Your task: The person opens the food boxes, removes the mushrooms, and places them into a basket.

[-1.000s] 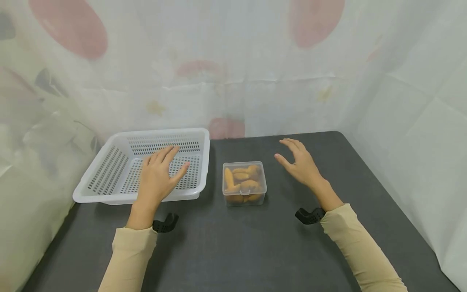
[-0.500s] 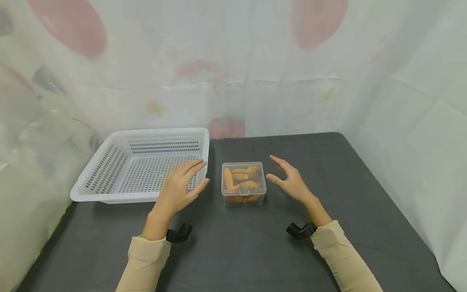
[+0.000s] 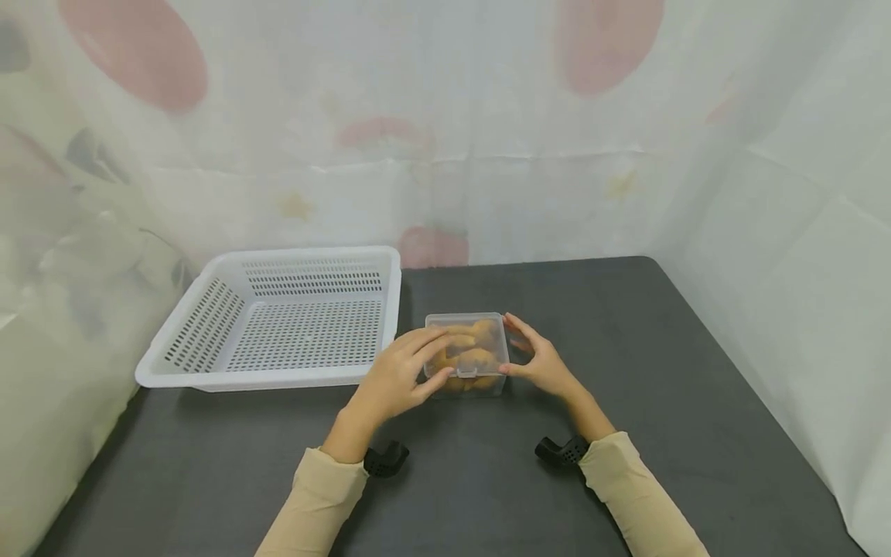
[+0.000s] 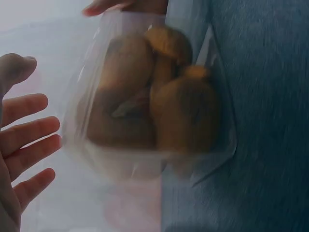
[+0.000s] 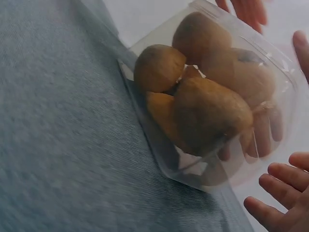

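Observation:
A clear plastic box (image 3: 479,359) with a latched lid stands on the dark tabletop. Several rounded orange-brown pieces (image 5: 212,116), mushroom-like in shape, show through its walls. From the left, my left hand (image 3: 398,377) reaches over, its spread fingers overlapping the lid in the head view; in the left wrist view those fingers (image 4: 31,133) stand beside the box with a gap. My right hand (image 3: 548,370) is at the box's right side, thumb and fingers apart. The right wrist view has its loosely bent fingers (image 5: 285,186) beside the lid. Neither hand grips anything.
A white perforated plastic basket (image 3: 271,379) sits left of the box, close to it. Pale printed sheeting (image 3: 487,201) hangs behind the table (image 3: 626,325) and along both sides. Black wrist mounts (image 3: 386,459) stick out below each hand.
My left hand has moved right, from above the basket to the box. My right hand has moved left and nearer, up to the box's right side. Box and basket have stayed put.

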A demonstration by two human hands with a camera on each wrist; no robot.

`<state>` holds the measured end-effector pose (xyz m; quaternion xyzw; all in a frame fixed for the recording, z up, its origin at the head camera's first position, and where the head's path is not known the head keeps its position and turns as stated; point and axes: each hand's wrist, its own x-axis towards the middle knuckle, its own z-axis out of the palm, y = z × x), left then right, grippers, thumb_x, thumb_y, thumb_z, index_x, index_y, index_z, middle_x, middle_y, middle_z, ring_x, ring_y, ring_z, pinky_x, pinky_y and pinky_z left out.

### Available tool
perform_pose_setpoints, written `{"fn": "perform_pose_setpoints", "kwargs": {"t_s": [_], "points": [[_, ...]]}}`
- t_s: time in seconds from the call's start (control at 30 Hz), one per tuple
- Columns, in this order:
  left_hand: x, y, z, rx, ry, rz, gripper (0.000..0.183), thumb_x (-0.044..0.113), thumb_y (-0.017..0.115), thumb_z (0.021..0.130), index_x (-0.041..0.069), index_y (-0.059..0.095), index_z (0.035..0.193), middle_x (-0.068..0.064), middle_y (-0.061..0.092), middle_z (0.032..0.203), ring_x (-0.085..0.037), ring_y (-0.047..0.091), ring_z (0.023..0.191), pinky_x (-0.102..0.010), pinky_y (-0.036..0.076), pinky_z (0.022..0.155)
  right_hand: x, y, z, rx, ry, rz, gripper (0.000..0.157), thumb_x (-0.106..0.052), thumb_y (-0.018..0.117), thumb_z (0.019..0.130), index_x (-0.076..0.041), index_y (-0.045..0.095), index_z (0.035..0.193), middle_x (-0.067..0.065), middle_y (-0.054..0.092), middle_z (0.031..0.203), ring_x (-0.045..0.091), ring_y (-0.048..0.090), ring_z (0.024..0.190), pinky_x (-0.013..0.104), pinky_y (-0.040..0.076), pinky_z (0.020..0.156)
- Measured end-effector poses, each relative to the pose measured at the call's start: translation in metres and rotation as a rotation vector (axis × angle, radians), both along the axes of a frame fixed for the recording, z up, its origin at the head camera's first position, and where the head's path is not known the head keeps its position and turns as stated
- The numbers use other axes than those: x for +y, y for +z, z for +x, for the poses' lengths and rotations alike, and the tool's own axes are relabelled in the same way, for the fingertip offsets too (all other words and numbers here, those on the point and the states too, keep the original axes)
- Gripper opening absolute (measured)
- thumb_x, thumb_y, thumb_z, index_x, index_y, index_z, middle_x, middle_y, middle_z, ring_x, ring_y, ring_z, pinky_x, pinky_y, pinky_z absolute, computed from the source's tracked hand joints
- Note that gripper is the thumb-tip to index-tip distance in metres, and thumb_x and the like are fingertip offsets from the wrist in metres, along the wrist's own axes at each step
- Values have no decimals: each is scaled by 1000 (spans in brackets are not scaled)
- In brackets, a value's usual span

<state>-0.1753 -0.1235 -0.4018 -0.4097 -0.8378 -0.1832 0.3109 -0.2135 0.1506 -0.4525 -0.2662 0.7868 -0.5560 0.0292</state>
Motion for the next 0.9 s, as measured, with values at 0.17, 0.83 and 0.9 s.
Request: {"fn": "perform_pose_setpoints", "kwargs": {"t_s": [0.17, 0.83, 0.9], "points": [[16, -5, -1, -40, -25, 0, 47, 26, 76, 82, 9, 64, 124, -9, 65, 127, -25, 64, 115, -40, 53, 101, -2, -1, 3, -12, 43, -2, 111, -53, 75, 74, 0, 19, 153, 27, 26, 156, 47, 29, 143, 62, 36, 111], [23, -17, -1, -6, -11, -46, 47, 23, 79, 80, 6, 65, 122, -12, 64, 130, -25, 62, 120, -35, 54, 100, -13, -15, 11, 110, -39, 64, 108, -5, 85, 69, 0, 16, 153, 24, 24, 158, 43, 32, 143, 58, 40, 110], [23, -19, -1, -4, -8, -56, 47, 22, 79, 80, 6, 65, 122, -12, 64, 130, -25, 62, 121, -34, 53, 102, -17, -17, 10, 114, -47, 17, 110, 0, 85, 67, 2, 16, 153, 26, 23, 158, 44, 31, 143, 61, 39, 109]]}}
